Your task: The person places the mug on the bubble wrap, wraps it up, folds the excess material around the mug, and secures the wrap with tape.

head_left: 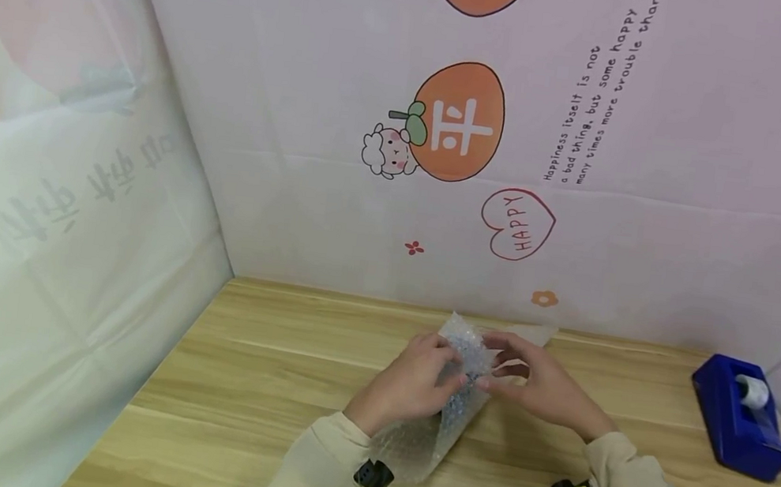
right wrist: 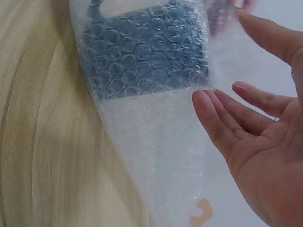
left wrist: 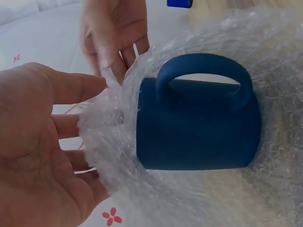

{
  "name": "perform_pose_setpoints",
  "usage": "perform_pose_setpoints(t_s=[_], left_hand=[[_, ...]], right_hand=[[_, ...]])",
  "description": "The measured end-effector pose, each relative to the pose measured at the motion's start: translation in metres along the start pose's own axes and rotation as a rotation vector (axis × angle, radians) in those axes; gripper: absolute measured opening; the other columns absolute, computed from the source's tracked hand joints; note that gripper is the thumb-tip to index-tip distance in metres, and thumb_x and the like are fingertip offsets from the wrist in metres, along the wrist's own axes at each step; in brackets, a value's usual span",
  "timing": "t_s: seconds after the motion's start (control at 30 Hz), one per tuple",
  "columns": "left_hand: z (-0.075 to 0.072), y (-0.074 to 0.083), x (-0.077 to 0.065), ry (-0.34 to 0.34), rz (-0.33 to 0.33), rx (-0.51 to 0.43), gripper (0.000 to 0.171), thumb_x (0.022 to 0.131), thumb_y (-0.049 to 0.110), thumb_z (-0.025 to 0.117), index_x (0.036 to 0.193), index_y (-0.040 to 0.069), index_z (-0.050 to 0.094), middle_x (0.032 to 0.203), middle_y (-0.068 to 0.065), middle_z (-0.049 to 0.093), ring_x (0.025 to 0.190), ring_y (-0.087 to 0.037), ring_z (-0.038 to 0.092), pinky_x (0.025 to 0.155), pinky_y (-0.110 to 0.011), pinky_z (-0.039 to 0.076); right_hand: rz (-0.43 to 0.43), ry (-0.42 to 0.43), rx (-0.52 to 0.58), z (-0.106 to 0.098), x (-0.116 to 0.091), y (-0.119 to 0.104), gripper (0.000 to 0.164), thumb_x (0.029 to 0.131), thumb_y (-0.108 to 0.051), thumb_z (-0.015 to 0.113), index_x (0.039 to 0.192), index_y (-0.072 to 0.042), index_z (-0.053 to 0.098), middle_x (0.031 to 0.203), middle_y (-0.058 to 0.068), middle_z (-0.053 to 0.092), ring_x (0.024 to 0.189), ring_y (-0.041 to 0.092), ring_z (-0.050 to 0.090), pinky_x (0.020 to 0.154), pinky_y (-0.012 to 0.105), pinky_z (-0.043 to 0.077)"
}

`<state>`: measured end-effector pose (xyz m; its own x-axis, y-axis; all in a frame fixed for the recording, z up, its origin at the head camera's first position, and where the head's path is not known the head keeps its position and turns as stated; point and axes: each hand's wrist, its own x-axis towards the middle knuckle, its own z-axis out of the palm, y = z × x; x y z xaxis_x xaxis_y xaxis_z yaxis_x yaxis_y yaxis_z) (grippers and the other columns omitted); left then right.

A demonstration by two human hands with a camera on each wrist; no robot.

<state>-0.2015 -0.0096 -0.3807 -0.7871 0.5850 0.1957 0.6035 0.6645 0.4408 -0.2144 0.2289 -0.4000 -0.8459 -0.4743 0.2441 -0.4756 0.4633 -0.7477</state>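
Note:
A dark blue mug lies on its side within a sheet of bubble wrap, its handle towards the top of the left wrist view. Seen from the right wrist, the wrap covers the mug, which shows blue through the bubbles. My left hand pinches the wrap's edge by the mug's end, thumb on one side and fingers behind. Opposite it, my right hand has its fingertips at the wrap, its fingers loosely extended and its thumb close to the left hand.
A blue tape dispenser with a roll of tape stands at the right of the wooden table. Printed cloth hangs behind the table, and a pale cloth hangs along the left side.

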Motion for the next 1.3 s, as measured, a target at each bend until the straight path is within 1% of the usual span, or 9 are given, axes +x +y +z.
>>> perform_pose_setpoints(t_s=[0.13, 0.27, 0.47, 0.57, 0.7, 0.83, 1.03, 1.17, 1.3], left_hand=[[0.005, 0.005, 0.000, 0.006, -0.015, 0.068, 0.037, 0.105, 0.035, 0.056, 0.121, 0.005, 0.071, 0.133, -0.013, 0.058, 0.129, -0.029, 0.049, 0.105, -0.040, 0.045], [0.011, 0.008, 0.000, 0.032, -0.030, 0.108, 0.041, 0.105, 0.040, 0.055, 0.119, 0.006, 0.072, 0.134, -0.013, 0.057, 0.130, -0.029, 0.048, 0.106, -0.040, 0.044], [0.017, 0.009, 0.000, 0.093, -0.039, 0.116, 0.038, 0.102, 0.041, 0.060, 0.112, 0.007, 0.074, 0.133, -0.014, 0.058, 0.129, -0.030, 0.048, 0.106, -0.041, 0.044], [0.021, 0.011, 0.001, 0.135, -0.080, 0.092, 0.038, 0.100, 0.042, 0.064, 0.113, 0.007, 0.073, 0.133, -0.016, 0.056, 0.128, -0.031, 0.048, 0.103, -0.040, 0.045], [0.028, 0.013, 0.004, 0.219, -0.158, 0.101, 0.054, 0.095, 0.046, 0.070, 0.123, 0.001, 0.065, 0.131, -0.019, 0.056, 0.121, -0.033, 0.049, 0.098, -0.040, 0.047], [0.035, 0.016, 0.007, 0.264, -0.244, 0.116, 0.074, 0.092, 0.055, 0.069, 0.132, -0.006, 0.057, 0.128, -0.024, 0.056, 0.118, -0.036, 0.050, 0.096, -0.043, 0.047], [0.041, 0.018, 0.011, 0.313, -0.302, 0.091, 0.076, 0.090, 0.060, 0.068, 0.127, -0.005, 0.056, 0.118, -0.021, 0.057, 0.109, -0.033, 0.054, 0.088, -0.041, 0.049], [0.042, 0.018, 0.012, 0.321, -0.323, 0.107, 0.074, 0.087, 0.059, 0.072, 0.125, -0.003, 0.056, 0.113, -0.018, 0.057, 0.104, -0.030, 0.055, 0.084, -0.038, 0.049], [0.041, 0.017, 0.015, 0.285, -0.345, 0.119, 0.076, 0.085, 0.057, 0.076, 0.127, -0.004, 0.056, 0.115, -0.017, 0.058, 0.105, -0.029, 0.056, 0.084, -0.038, 0.050]], right_hand=[[0.020, 0.005, 0.017, -0.002, 0.000, 0.002, 0.038, 0.100, -0.018, 0.066, 0.134, -0.001, 0.060, 0.132, 0.014, 0.062, 0.106, 0.025, 0.064, 0.089, 0.037, 0.056], [0.004, 0.025, -0.012, 0.000, 0.001, 0.003, 0.029, 0.098, -0.006, 0.066, 0.126, -0.002, 0.066, 0.127, 0.014, 0.065, 0.100, 0.023, 0.066, 0.085, 0.036, 0.057], [-0.025, 0.074, -0.093, 0.005, 0.002, 0.006, 0.031, 0.091, 0.003, 0.072, 0.121, -0.003, 0.069, 0.121, 0.013, 0.069, 0.092, 0.020, 0.068, 0.081, 0.036, 0.058], [-0.028, 0.097, -0.103, 0.006, 0.002, 0.007, 0.031, 0.088, 0.004, 0.074, 0.118, -0.004, 0.070, 0.118, 0.012, 0.070, 0.090, 0.019, 0.068, 0.080, 0.036, 0.059], [-0.031, 0.104, -0.098, 0.007, 0.003, 0.007, 0.032, 0.087, 0.004, 0.076, 0.117, -0.005, 0.071, 0.117, 0.010, 0.071, 0.089, 0.019, 0.068, 0.080, 0.038, 0.059], [-0.050, 0.104, -0.094, 0.006, 0.003, 0.007, 0.035, 0.085, 0.007, 0.077, 0.117, -0.005, 0.071, 0.116, 0.011, 0.071, 0.089, 0.021, 0.068, 0.080, 0.041, 0.059], [-0.089, 0.097, -0.100, 0.007, 0.003, 0.009, 0.039, 0.082, 0.010, 0.077, 0.118, -0.003, 0.071, 0.116, 0.012, 0.071, 0.090, 0.022, 0.068, 0.080, 0.044, 0.059], [-0.092, 0.061, -0.116, 0.005, 0.003, 0.010, 0.043, 0.082, 0.013, 0.075, 0.122, -0.003, 0.070, 0.120, 0.013, 0.070, 0.092, 0.020, 0.068, 0.082, 0.043, 0.059], [-0.117, 0.035, -0.165, 0.002, 0.002, 0.008, 0.044, 0.084, 0.017, 0.070, 0.124, -0.002, 0.069, 0.124, 0.014, 0.067, 0.092, 0.020, 0.068, 0.080, 0.037, 0.059]])
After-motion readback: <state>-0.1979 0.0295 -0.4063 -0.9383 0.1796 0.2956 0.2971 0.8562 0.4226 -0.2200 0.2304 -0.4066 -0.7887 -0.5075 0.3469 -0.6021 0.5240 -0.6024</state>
